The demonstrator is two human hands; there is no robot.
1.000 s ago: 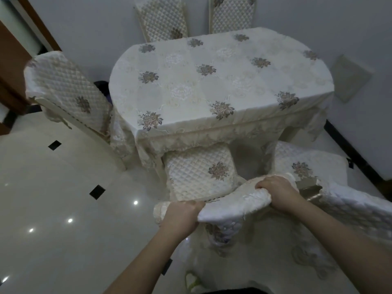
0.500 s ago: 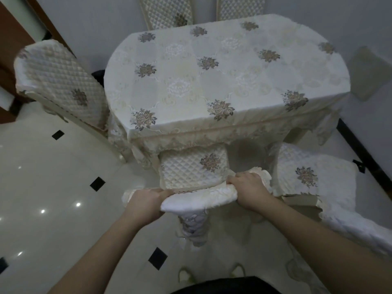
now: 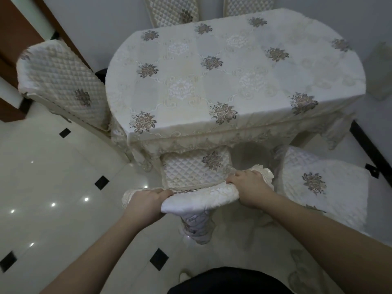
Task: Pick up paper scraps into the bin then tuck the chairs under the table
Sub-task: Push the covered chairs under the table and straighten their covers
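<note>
At the table [image 3: 233, 81]: five chairs
Gripped chair [image 3: 195, 172]: one
Left hand [image 3: 146, 202]: clutching its backrest
Right hand [image 3: 248, 187]: clutching it too

The table [image 3: 233, 81] skirt hides the held chair [image 3: 197, 172] seat's front; 2 far chairs [image 3: 174, 13] are edge-cropped.

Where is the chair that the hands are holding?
In the head view, the chair is low in the middle, its seat partly under the table, with another chair on its right.
</note>
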